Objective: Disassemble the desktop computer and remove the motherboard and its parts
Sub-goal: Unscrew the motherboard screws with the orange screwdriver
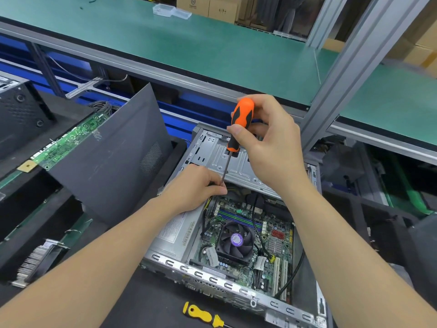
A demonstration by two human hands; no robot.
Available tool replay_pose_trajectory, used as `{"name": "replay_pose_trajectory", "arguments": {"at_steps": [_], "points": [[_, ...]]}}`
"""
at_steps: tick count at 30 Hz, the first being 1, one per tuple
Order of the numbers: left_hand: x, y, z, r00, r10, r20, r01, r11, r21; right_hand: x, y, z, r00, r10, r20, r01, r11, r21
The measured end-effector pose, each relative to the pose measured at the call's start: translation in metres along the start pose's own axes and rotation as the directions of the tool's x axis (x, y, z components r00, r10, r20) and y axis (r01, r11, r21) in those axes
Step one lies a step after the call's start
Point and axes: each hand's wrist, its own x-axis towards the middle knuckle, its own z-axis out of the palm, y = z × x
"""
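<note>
Right hand grips orange screwdriver handle, shaft angled down into open computer case. Left hand, fingers curled, pinches shaft near tip. Motherboard with CPU fan lies inside case. Yellow screwdriver lies just beside case, nearer viewer.

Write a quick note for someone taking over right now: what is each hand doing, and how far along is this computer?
Right hand holds the orange screwdriver by its handle, shaft pointing down.
Left hand pinches the shaft near its tip, at the edge of the metal drive cage.
Computer case lies open on its side; a yellow screwdriver lies in front.
Done: case opened.
Left: the motherboard and its fan are still inside.
</note>
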Motion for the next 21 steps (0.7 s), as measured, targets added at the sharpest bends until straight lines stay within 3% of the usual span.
{"name": "replay_pose_trajectory", "arguments": {"at_steps": [21], "points": [[0.0008, -0.0061, 0.0024, 1.000, -0.012, 0.021, 0.012, 0.999, 0.033, -0.0021, 0.0003, 0.0023, 1.000, -0.002, 0.004, 0.002, 1.000, 0.023]]}}
